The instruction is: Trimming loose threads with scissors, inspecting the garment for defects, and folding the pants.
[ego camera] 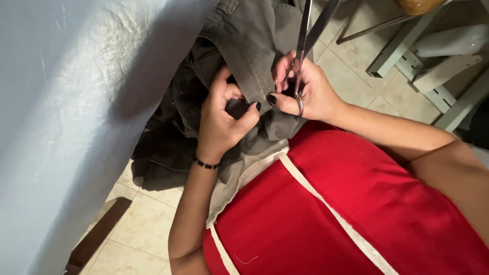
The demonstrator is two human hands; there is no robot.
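Both hands work one seam of the dark garment — left hand pinching the fabric, right hand gripping scissors; snipping stitches probably needs taut cloth.

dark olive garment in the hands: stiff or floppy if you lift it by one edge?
Probably floppy: the dark olive garment drapes in loose folds off the lap toward the tiled floor. The seamed edge pinched between the left hand and right hand looks thicker, so likely firmer there. The scissors hooked in the right hand's grip could snag it.
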